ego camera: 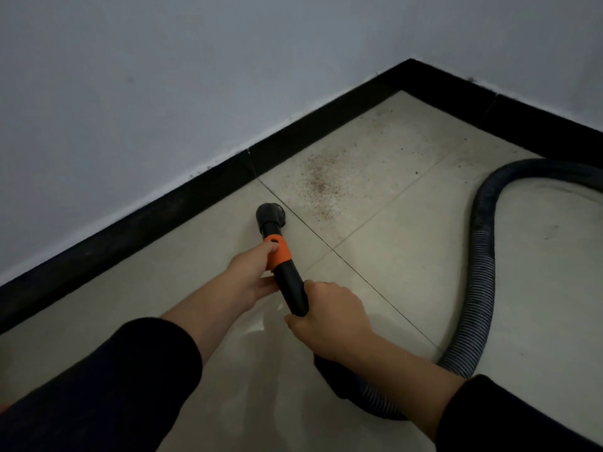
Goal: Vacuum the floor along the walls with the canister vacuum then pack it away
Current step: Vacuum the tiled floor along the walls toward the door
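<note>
Vacuum wand (287, 275), black with orange collar (279, 252): left hand (257, 272) gripped the collar, right hand (329, 318) clasped the rear end. Nozzle (270, 215) sat on the tiled floor (408, 256) near the black baseboard (163, 210), just short of a dirt patch (321, 184). Ribbed hose (486, 256) looped rightward across the floor.

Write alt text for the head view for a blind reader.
Both hands hold a black vacuum wand, left hand on its orange collar, right hand lower down, its round nozzle on the tiled floor just short of a patch of reddish grit near the skirting. A ribbed hose loops away.
</note>
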